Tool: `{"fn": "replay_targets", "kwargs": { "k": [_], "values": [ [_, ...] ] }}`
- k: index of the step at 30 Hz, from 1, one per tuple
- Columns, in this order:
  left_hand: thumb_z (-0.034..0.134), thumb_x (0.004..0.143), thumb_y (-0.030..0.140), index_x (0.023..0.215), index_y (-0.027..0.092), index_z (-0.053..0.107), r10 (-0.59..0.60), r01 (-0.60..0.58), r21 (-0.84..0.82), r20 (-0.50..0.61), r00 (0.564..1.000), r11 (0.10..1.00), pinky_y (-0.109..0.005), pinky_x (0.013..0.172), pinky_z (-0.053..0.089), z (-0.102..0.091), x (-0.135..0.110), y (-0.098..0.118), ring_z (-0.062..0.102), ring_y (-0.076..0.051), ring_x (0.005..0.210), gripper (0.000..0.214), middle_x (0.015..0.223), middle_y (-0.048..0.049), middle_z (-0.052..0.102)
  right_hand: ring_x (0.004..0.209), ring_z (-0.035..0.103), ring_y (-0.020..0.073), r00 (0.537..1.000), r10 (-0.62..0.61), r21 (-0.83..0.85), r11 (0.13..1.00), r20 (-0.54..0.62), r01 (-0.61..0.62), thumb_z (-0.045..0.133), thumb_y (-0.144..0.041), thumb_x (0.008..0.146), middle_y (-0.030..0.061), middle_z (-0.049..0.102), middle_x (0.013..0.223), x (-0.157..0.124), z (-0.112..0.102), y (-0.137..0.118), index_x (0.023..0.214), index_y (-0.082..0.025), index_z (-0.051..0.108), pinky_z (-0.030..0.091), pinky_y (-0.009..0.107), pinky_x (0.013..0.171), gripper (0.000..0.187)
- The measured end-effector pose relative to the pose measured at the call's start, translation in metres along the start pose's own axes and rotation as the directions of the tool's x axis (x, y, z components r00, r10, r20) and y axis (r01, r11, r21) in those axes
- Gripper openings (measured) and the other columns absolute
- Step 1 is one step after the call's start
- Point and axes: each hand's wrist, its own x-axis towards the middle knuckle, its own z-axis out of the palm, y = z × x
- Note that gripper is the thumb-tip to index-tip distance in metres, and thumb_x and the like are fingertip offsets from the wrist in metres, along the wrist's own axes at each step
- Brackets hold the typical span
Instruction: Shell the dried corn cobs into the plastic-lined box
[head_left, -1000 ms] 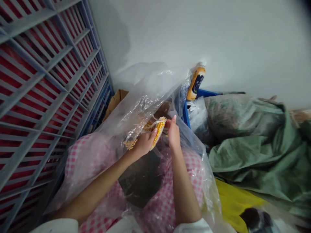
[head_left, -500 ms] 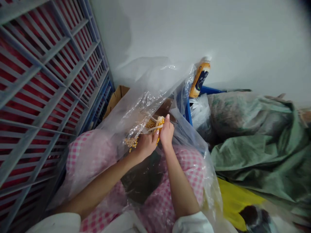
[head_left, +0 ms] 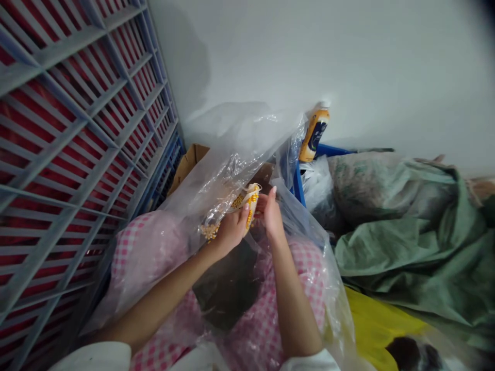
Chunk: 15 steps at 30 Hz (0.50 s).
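Observation:
My left hand is wrapped round a yellow corn cob with a pale strip of husk still on it. My right hand rests against the cob's right side, fingers bent together at its tip. Both hands work over a large clear plastic bag spread across my lap. Loose yellow kernels lie in the bag just left of my left hand. My legs are in pink checked cloth.
Grey-blue slatted crates with red contents fill the left side. A cardboard box sits behind the bag. An orange bottle stands on a blue frame by the white wall. Green sacks and a yellow bag lie right.
My right hand's fingers slid from the cob's top end down to its right side. The left hand kept its hold on the cob. The camera view shifted slightly.

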Motion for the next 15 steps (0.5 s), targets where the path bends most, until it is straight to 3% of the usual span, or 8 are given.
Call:
{"fn": "replay_targets", "kwargs": {
  "k": [3,6,11,15],
  "values": [
    [0.014,0.096,0.042,0.091,0.013,0.068,0.019,-0.02,0.047,0.01,1.0,0.999,-0.037,0.09,0.047,0.002,0.001,-0.003,0.065,-0.024,0.097,0.061,0.094,-0.0151,0.071,0.076,0.063,0.0234,0.984,-0.143,-0.228,0.967,-0.107,0.116,0.02,-0.071,0.085,0.0093,0.07,0.081,-0.014,0.013,0.004,0.082,-0.021,0.066,0.043,0.031,0.068,0.069],
    [0.012,0.096,0.041,0.092,0.014,0.068,-0.016,0.015,0.041,0.011,1.0,0.999,-0.037,0.089,0.048,0.007,0.001,-0.006,0.066,-0.023,0.095,0.062,0.094,-0.015,0.072,0.073,0.062,0.0243,0.938,-0.271,-0.395,0.903,-0.215,0.17,0.017,-0.06,0.092,0.0115,0.07,0.08,-0.02,0.026,0.009,0.079,-0.02,0.065,0.04,0.032,0.067,0.064],
    [0.01,0.096,0.041,0.098,0.013,0.068,-0.092,0.093,0.001,-0.041,0.995,0.996,-0.036,0.09,0.049,0.012,0.001,-0.01,0.065,-0.023,0.097,0.064,0.094,-0.015,0.072,0.055,0.054,0.0192,0.911,-0.37,-0.486,0.839,-0.18,0.245,0.019,-0.052,0.095,0.0083,0.064,0.063,-0.011,0.027,0.015,0.061,-0.02,0.058,0.035,0.029,0.058,0.061],
    [0.007,0.097,0.04,0.105,0.011,0.066,-0.155,0.152,-0.039,-0.075,0.985,0.988,-0.036,0.091,0.049,0.013,-0.001,-0.009,0.063,-0.023,0.105,0.067,0.097,-0.0163,0.071,0.049,0.045,0.0148,0.909,-0.379,-0.437,0.857,-0.172,0.274,0.024,-0.055,0.093,0.0027,0.055,0.051,-0.004,0.023,0.018,0.052,-0.02,0.049,0.031,0.027,0.054,0.06]
  ]
}}
